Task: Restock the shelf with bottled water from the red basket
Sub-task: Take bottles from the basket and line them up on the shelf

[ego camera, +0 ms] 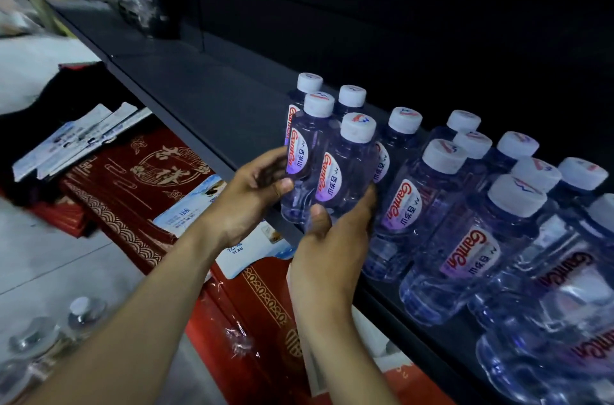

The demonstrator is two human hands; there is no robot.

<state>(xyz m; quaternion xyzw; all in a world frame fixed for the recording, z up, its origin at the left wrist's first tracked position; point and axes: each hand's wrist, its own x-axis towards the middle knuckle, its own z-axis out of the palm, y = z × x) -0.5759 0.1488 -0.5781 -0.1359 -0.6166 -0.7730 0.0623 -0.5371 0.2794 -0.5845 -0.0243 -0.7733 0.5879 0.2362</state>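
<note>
At the bottom left, a few blurred clear bottles with pale caps [79, 308] stood low beside the pale floor [66, 258]; whether they sat in a basket could not be told. Above them, on a lower level, lay red boxes with gold patterns [139, 172], with white and blue leaflets [66, 139] resting on top of them. The dark shelf [199, 95] ran diagonally from the upper left toward the lower right, and its left stretch was bare. The left hand [252, 192] reached in at the shelf's front edge, its fingers [282, 187] curled around the lower body of a water bottle [300, 152] with a white cap and a red-lettered label, the thumb pressed against its side. Just beside it, the right hand [332, 238] held a second water bottle [342, 178] from below, with the thumb laid across the front and the other fingers wrapped behind it. Both bottles stood upright and touched each other, at the front edge of the shelf; whether their bases rested on the board could not be told. Behind them stood two more capped bottles [352, 97]. To the right, the shelf was filled with a block of matching water bottles [465, 212] in close rows, labels facing forward, running toward the lower right corner.
</note>
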